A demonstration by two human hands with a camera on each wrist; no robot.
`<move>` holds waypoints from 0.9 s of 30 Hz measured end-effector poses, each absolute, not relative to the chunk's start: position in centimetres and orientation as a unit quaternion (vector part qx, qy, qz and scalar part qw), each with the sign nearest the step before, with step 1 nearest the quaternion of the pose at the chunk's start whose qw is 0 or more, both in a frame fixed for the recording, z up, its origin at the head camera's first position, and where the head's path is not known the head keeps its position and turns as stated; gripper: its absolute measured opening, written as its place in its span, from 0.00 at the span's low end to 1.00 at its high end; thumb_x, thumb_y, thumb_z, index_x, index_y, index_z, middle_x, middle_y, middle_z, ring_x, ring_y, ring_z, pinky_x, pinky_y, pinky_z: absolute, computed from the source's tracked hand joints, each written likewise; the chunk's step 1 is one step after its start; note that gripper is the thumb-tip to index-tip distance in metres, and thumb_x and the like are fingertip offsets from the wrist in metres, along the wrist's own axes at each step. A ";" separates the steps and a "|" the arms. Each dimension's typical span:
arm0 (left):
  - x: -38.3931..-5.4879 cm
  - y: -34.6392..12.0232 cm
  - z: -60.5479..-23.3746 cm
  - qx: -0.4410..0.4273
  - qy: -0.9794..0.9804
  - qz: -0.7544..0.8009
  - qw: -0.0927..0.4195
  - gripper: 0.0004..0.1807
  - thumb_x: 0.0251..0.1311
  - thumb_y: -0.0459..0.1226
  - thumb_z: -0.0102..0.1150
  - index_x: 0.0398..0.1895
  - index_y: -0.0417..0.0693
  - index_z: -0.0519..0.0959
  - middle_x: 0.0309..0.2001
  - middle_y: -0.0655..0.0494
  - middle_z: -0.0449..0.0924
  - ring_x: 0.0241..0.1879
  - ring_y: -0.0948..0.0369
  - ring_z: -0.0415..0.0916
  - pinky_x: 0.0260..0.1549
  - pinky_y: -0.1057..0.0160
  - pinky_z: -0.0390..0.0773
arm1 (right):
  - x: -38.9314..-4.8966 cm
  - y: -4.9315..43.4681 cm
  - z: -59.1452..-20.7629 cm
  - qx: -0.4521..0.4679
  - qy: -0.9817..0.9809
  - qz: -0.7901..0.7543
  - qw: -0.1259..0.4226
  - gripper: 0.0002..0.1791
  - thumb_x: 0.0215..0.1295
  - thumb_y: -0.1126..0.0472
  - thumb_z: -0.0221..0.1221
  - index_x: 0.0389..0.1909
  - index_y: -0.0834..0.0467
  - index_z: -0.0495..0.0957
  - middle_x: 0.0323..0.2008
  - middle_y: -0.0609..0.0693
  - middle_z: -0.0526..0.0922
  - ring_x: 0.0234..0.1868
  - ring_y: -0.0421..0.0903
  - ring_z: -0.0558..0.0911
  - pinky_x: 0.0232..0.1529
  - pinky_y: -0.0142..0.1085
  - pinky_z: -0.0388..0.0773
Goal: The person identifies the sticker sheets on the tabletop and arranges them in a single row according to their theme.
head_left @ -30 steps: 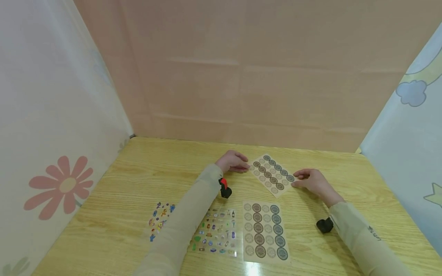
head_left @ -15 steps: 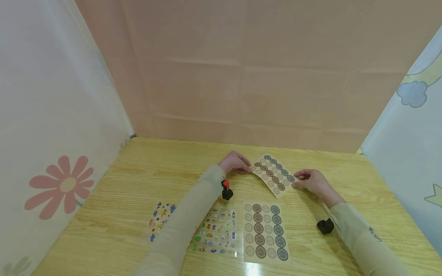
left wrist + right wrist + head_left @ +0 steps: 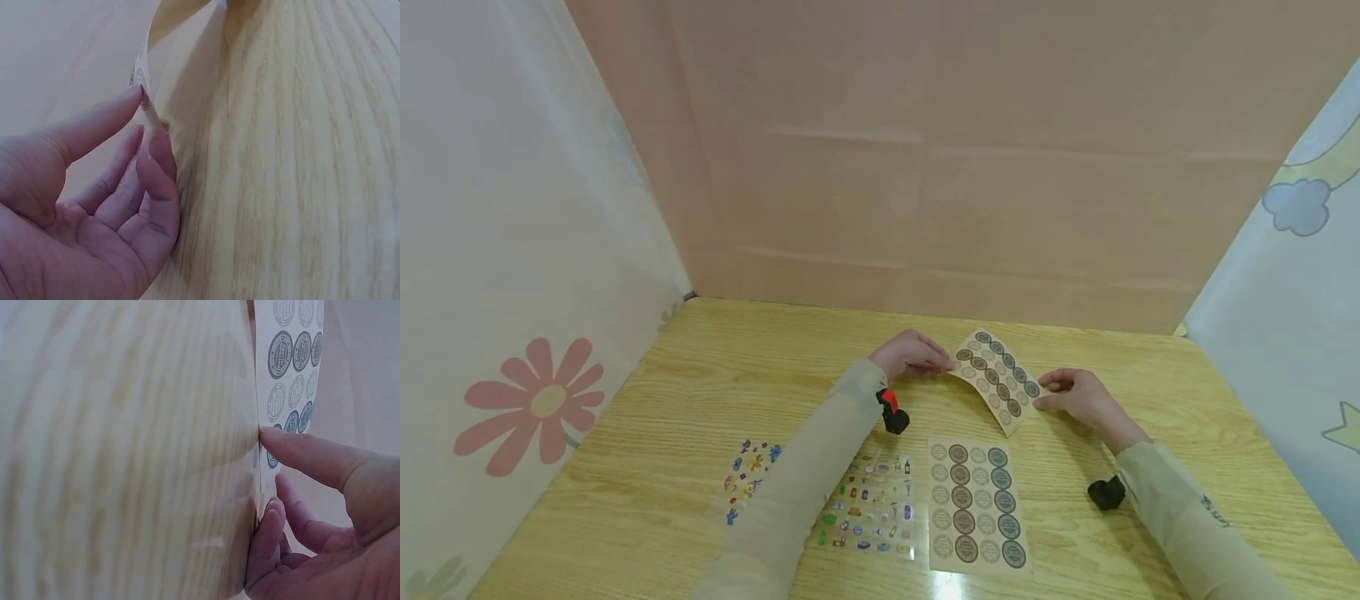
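A tan sheet of round stickers arches up off the wooden table, held at both ends. My left hand pinches its left corner; in the left wrist view my left hand holds the sheet's edge between thumb and fingers. My right hand pinches the right edge near the table. In the right wrist view my right hand has its thumb on the printed side of the sheet and fingers behind it.
A second sheet of round stickers lies flat in front of me. Left of it lie a clear sheet of small colourful stickers and a smaller cluster of stickers. Pink and patterned screens wall the table on three sides.
The sticker sheet has gone from lying nearly flat to bowing upward as my left hand lifted its corner and drew slightly toward the right hand. The right hand has barely moved.
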State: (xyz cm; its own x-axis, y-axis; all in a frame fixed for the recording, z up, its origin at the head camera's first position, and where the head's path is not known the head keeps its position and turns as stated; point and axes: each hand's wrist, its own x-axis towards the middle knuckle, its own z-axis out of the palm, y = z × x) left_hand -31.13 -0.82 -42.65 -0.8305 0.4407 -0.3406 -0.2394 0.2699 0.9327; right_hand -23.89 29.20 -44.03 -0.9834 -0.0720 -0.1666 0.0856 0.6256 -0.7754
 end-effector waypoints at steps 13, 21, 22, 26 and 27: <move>-31.2 -0.4 -43.2 0.033 0.741 0.623 0.247 0.15 0.50 0.30 0.71 0.43 0.42 0.82 0.36 0.52 0.83 0.28 0.62 0.78 0.33 0.65 0.81 | -23.7 29.7 -43.6 -0.014 0.882 -0.462 0.094 0.21 0.58 0.64 0.66 0.47 0.70 0.71 0.38 0.54 0.79 0.34 0.42 0.75 0.31 0.31 0.73; -31.3 -0.3 -42.8 0.031 0.713 0.656 0.246 0.13 0.53 0.30 0.68 0.43 0.41 0.83 0.32 0.52 0.83 0.28 0.61 0.77 0.37 0.61 0.82 | -23.6 30.0 -42.6 -0.039 0.836 -0.535 0.120 0.22 0.62 0.68 0.62 0.51 0.75 0.66 0.36 0.51 0.78 0.33 0.40 0.78 0.35 0.33 0.80; -31.3 -0.3 -42.7 0.034 0.709 0.660 0.246 0.13 0.53 0.30 0.68 0.43 0.41 0.82 0.33 0.52 0.83 0.28 0.60 0.77 0.40 0.59 0.82 | -23.7 30.1 -42.6 -0.043 0.828 -0.545 0.124 0.22 0.63 0.68 0.61 0.52 0.75 0.65 0.36 0.51 0.78 0.34 0.40 0.79 0.37 0.34 0.81; -31.2 -0.5 -42.2 0.040 0.693 0.677 0.244 0.14 0.55 0.30 0.67 0.46 0.40 0.81 0.35 0.50 0.83 0.31 0.59 0.80 0.49 0.52 0.79 | -24.0 30.7 -42.7 -0.065 0.790 -0.592 0.144 0.22 0.63 0.71 0.59 0.55 0.73 0.64 0.37 0.51 0.79 0.37 0.42 0.82 0.42 0.37 0.83; -31.1 -0.6 -42.1 0.042 0.690 0.681 0.243 0.14 0.55 0.30 0.66 0.46 0.40 0.81 0.36 0.49 0.83 0.32 0.59 0.80 0.50 0.51 0.78 | -24.1 30.8 -42.6 -0.072 0.779 -0.605 0.148 0.22 0.64 0.72 0.59 0.56 0.73 0.64 0.37 0.52 0.79 0.38 0.43 0.83 0.43 0.39 0.82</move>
State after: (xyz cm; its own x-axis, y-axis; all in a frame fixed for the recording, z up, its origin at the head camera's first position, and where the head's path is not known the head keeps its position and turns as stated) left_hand -31.11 -0.60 -42.10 -0.8781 0.3889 -0.2787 -0.2734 0.0701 0.9593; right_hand -24.05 30.76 -42.64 -0.9457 -0.2916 -0.1436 0.0669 0.2579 -0.9639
